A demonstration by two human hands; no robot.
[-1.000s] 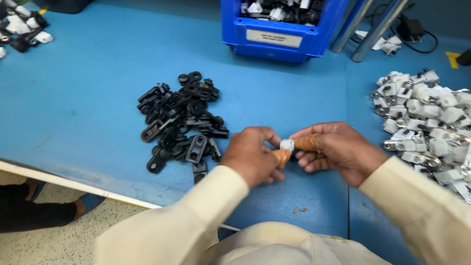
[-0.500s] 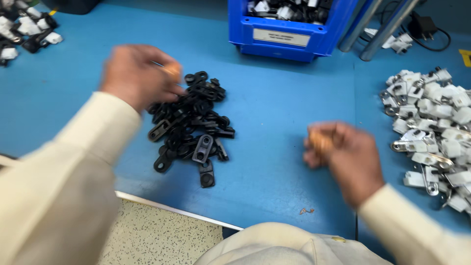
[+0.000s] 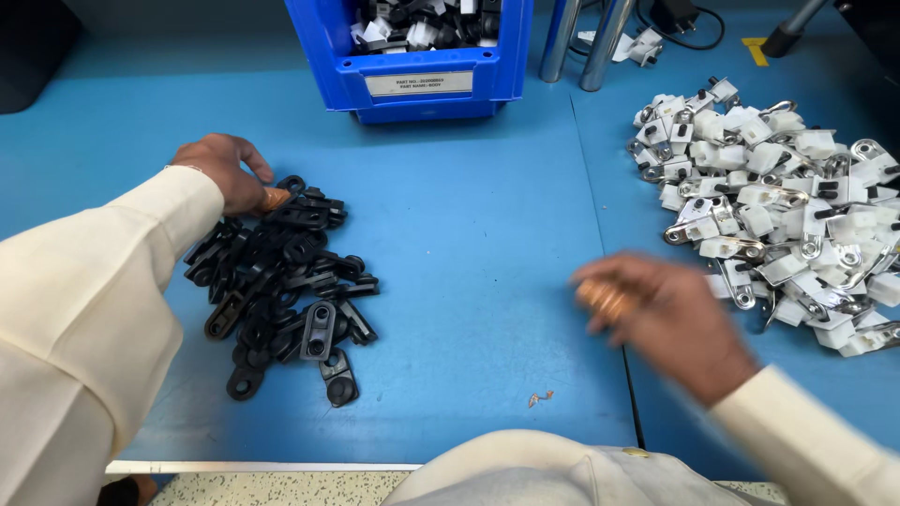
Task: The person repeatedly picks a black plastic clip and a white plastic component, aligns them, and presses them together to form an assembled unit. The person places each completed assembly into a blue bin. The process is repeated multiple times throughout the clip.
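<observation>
My left hand (image 3: 223, 171) rests at the top edge of a pile of black plastic parts (image 3: 281, 281) on the blue table. Its orange-capped thumb tip touches a black part, the other fingers are spread above, and no part is clearly lifted. My right hand (image 3: 661, 319) is blurred by motion, low at the right beside the heap of white and metal clip parts (image 3: 778, 201). Its fingers are curled and wear orange caps. Whether it holds anything is hidden by the blur.
A blue bin (image 3: 422, 86) with mixed black and white parts stands at the back centre. Two metal posts (image 3: 600, 42) rise behind the white heap. A tiny scrap (image 3: 537, 399) lies near the table's front edge (image 3: 262, 466).
The hands were together at the centre holding a small white piece. They have separated: the left went to the black pile, the right swung toward the white heap.
</observation>
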